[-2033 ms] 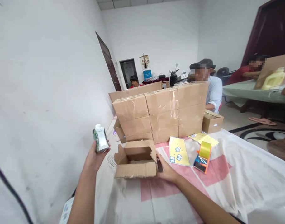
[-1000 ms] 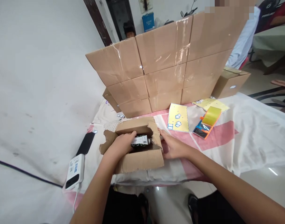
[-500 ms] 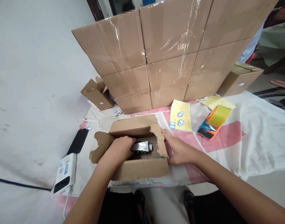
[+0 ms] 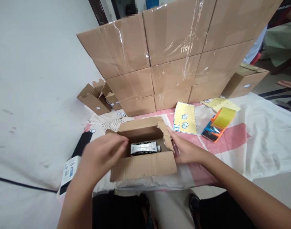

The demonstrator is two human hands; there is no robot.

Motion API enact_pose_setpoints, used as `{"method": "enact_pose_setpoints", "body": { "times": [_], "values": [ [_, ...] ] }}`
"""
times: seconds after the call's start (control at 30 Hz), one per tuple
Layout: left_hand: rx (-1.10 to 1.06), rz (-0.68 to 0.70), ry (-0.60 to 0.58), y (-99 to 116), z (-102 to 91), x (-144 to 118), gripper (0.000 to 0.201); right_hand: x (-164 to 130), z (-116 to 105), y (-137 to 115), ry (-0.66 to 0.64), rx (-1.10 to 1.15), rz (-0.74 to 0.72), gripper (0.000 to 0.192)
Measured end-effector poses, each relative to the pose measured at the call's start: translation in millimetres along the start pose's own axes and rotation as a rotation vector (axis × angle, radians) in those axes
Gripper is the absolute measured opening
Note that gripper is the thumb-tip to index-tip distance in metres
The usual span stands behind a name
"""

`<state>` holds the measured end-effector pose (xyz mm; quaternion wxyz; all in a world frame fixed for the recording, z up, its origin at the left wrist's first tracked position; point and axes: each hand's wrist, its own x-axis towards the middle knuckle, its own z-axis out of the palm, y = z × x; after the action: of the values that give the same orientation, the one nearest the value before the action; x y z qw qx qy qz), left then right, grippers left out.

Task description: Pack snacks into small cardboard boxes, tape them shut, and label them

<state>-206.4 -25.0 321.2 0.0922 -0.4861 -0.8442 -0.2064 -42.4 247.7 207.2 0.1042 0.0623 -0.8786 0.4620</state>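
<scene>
While carton (image 4: 144, 148) lies boxed, hands (image 4: 101, 156) flank edges.

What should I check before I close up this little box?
1. Carton lying flat inside the open box: ok.
2. Left hand out of the box, holding nothing: ok.
3. Right hand steadying the box's right side: ok.
4. Flaps whole: not ok, the right flap has a torn edge.
5. Tape dispenser on the table, right of the box: ok.
6. Room left inside for more: cannot tell.
</scene>
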Motion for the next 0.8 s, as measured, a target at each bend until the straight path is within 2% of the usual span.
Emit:
{"method": "enact_pose_setpoints", "body": {
  "times": [0.07, 0.1, 0.13, 0.17, 0.27, 0.3, 0.33, 0.4, 0.47, 0.53, 0.57, 0.7, 0.8],
  "values": [
    [-0.055, -0.222, 0.386, -13, -8.1, -16, 0.018, -2, -4, 2, -0.013, -0.025, 0.012, 0.131],
    [-0.106, -0.352, 0.533, -21, -6.2, -22, 0.02, -2, -6, 2, -0.003, -0.048, 0.002, 0.127],
    [-0.196, -0.444, 0.583, -30, -1.0, -27, 0.023, -2, -9, 1, 0.017, -0.071, -0.02, 0.12],
    [-0.293, -0.484, 0.545, -38, 6.8, -31, 0.026, -1, -12, -1, 0.037, -0.089, -0.044, 0.111],
    [-0.449, -0.381, 0.119, -55, 33.0, -33, 0.034, 4, -18, -10, 0.079, -0.092, -0.093, 0.07],
    [-0.472, -0.35, 0.029, -57, 39.7, -32, 0.036, 6, -19, -14, 0.094, -0.081, -0.107, 0.056],
    [-0.502, -0.341, -0.013, -58, 44.9, -30, 0.037, 9, -20, -17, 0.111, -0.063, -0.12, 0.049],
    [-0.615, -0.383, 0.016, -58, 51.7, -26, 0.039, 15, -18, -21, 0.152, -0.019, -0.138, 0.054],
    [-0.782, -0.448, 0.058, -57, 57.4, -22, 0.06, 21, -16, -23, 0.197, 0.034, -0.116, 0.063],
    [-0.92, -0.496, 0.053, -58, 65.1, -19, 0.083, 28, -12, -22, 0.247, 0.096, -0.049, 0.068],
    [-0.957, -0.513, 0.04, -58, 69.7, -18, 0.088, 31, -11, -21, 0.266, 0.129, -0.008, 0.068],
    [-0.975, -0.551, 0.078, -58, 85.1, -10, 0.082, 40, -8, -19, 0.284, 0.304, 0.092, 0.068],
    [-0.965, -0.525, 0.233, -53, 85.3, -6, 0.08, 41, -7, -20, 0.356, 0.406, 0.043, 0.067]
  ]
}}
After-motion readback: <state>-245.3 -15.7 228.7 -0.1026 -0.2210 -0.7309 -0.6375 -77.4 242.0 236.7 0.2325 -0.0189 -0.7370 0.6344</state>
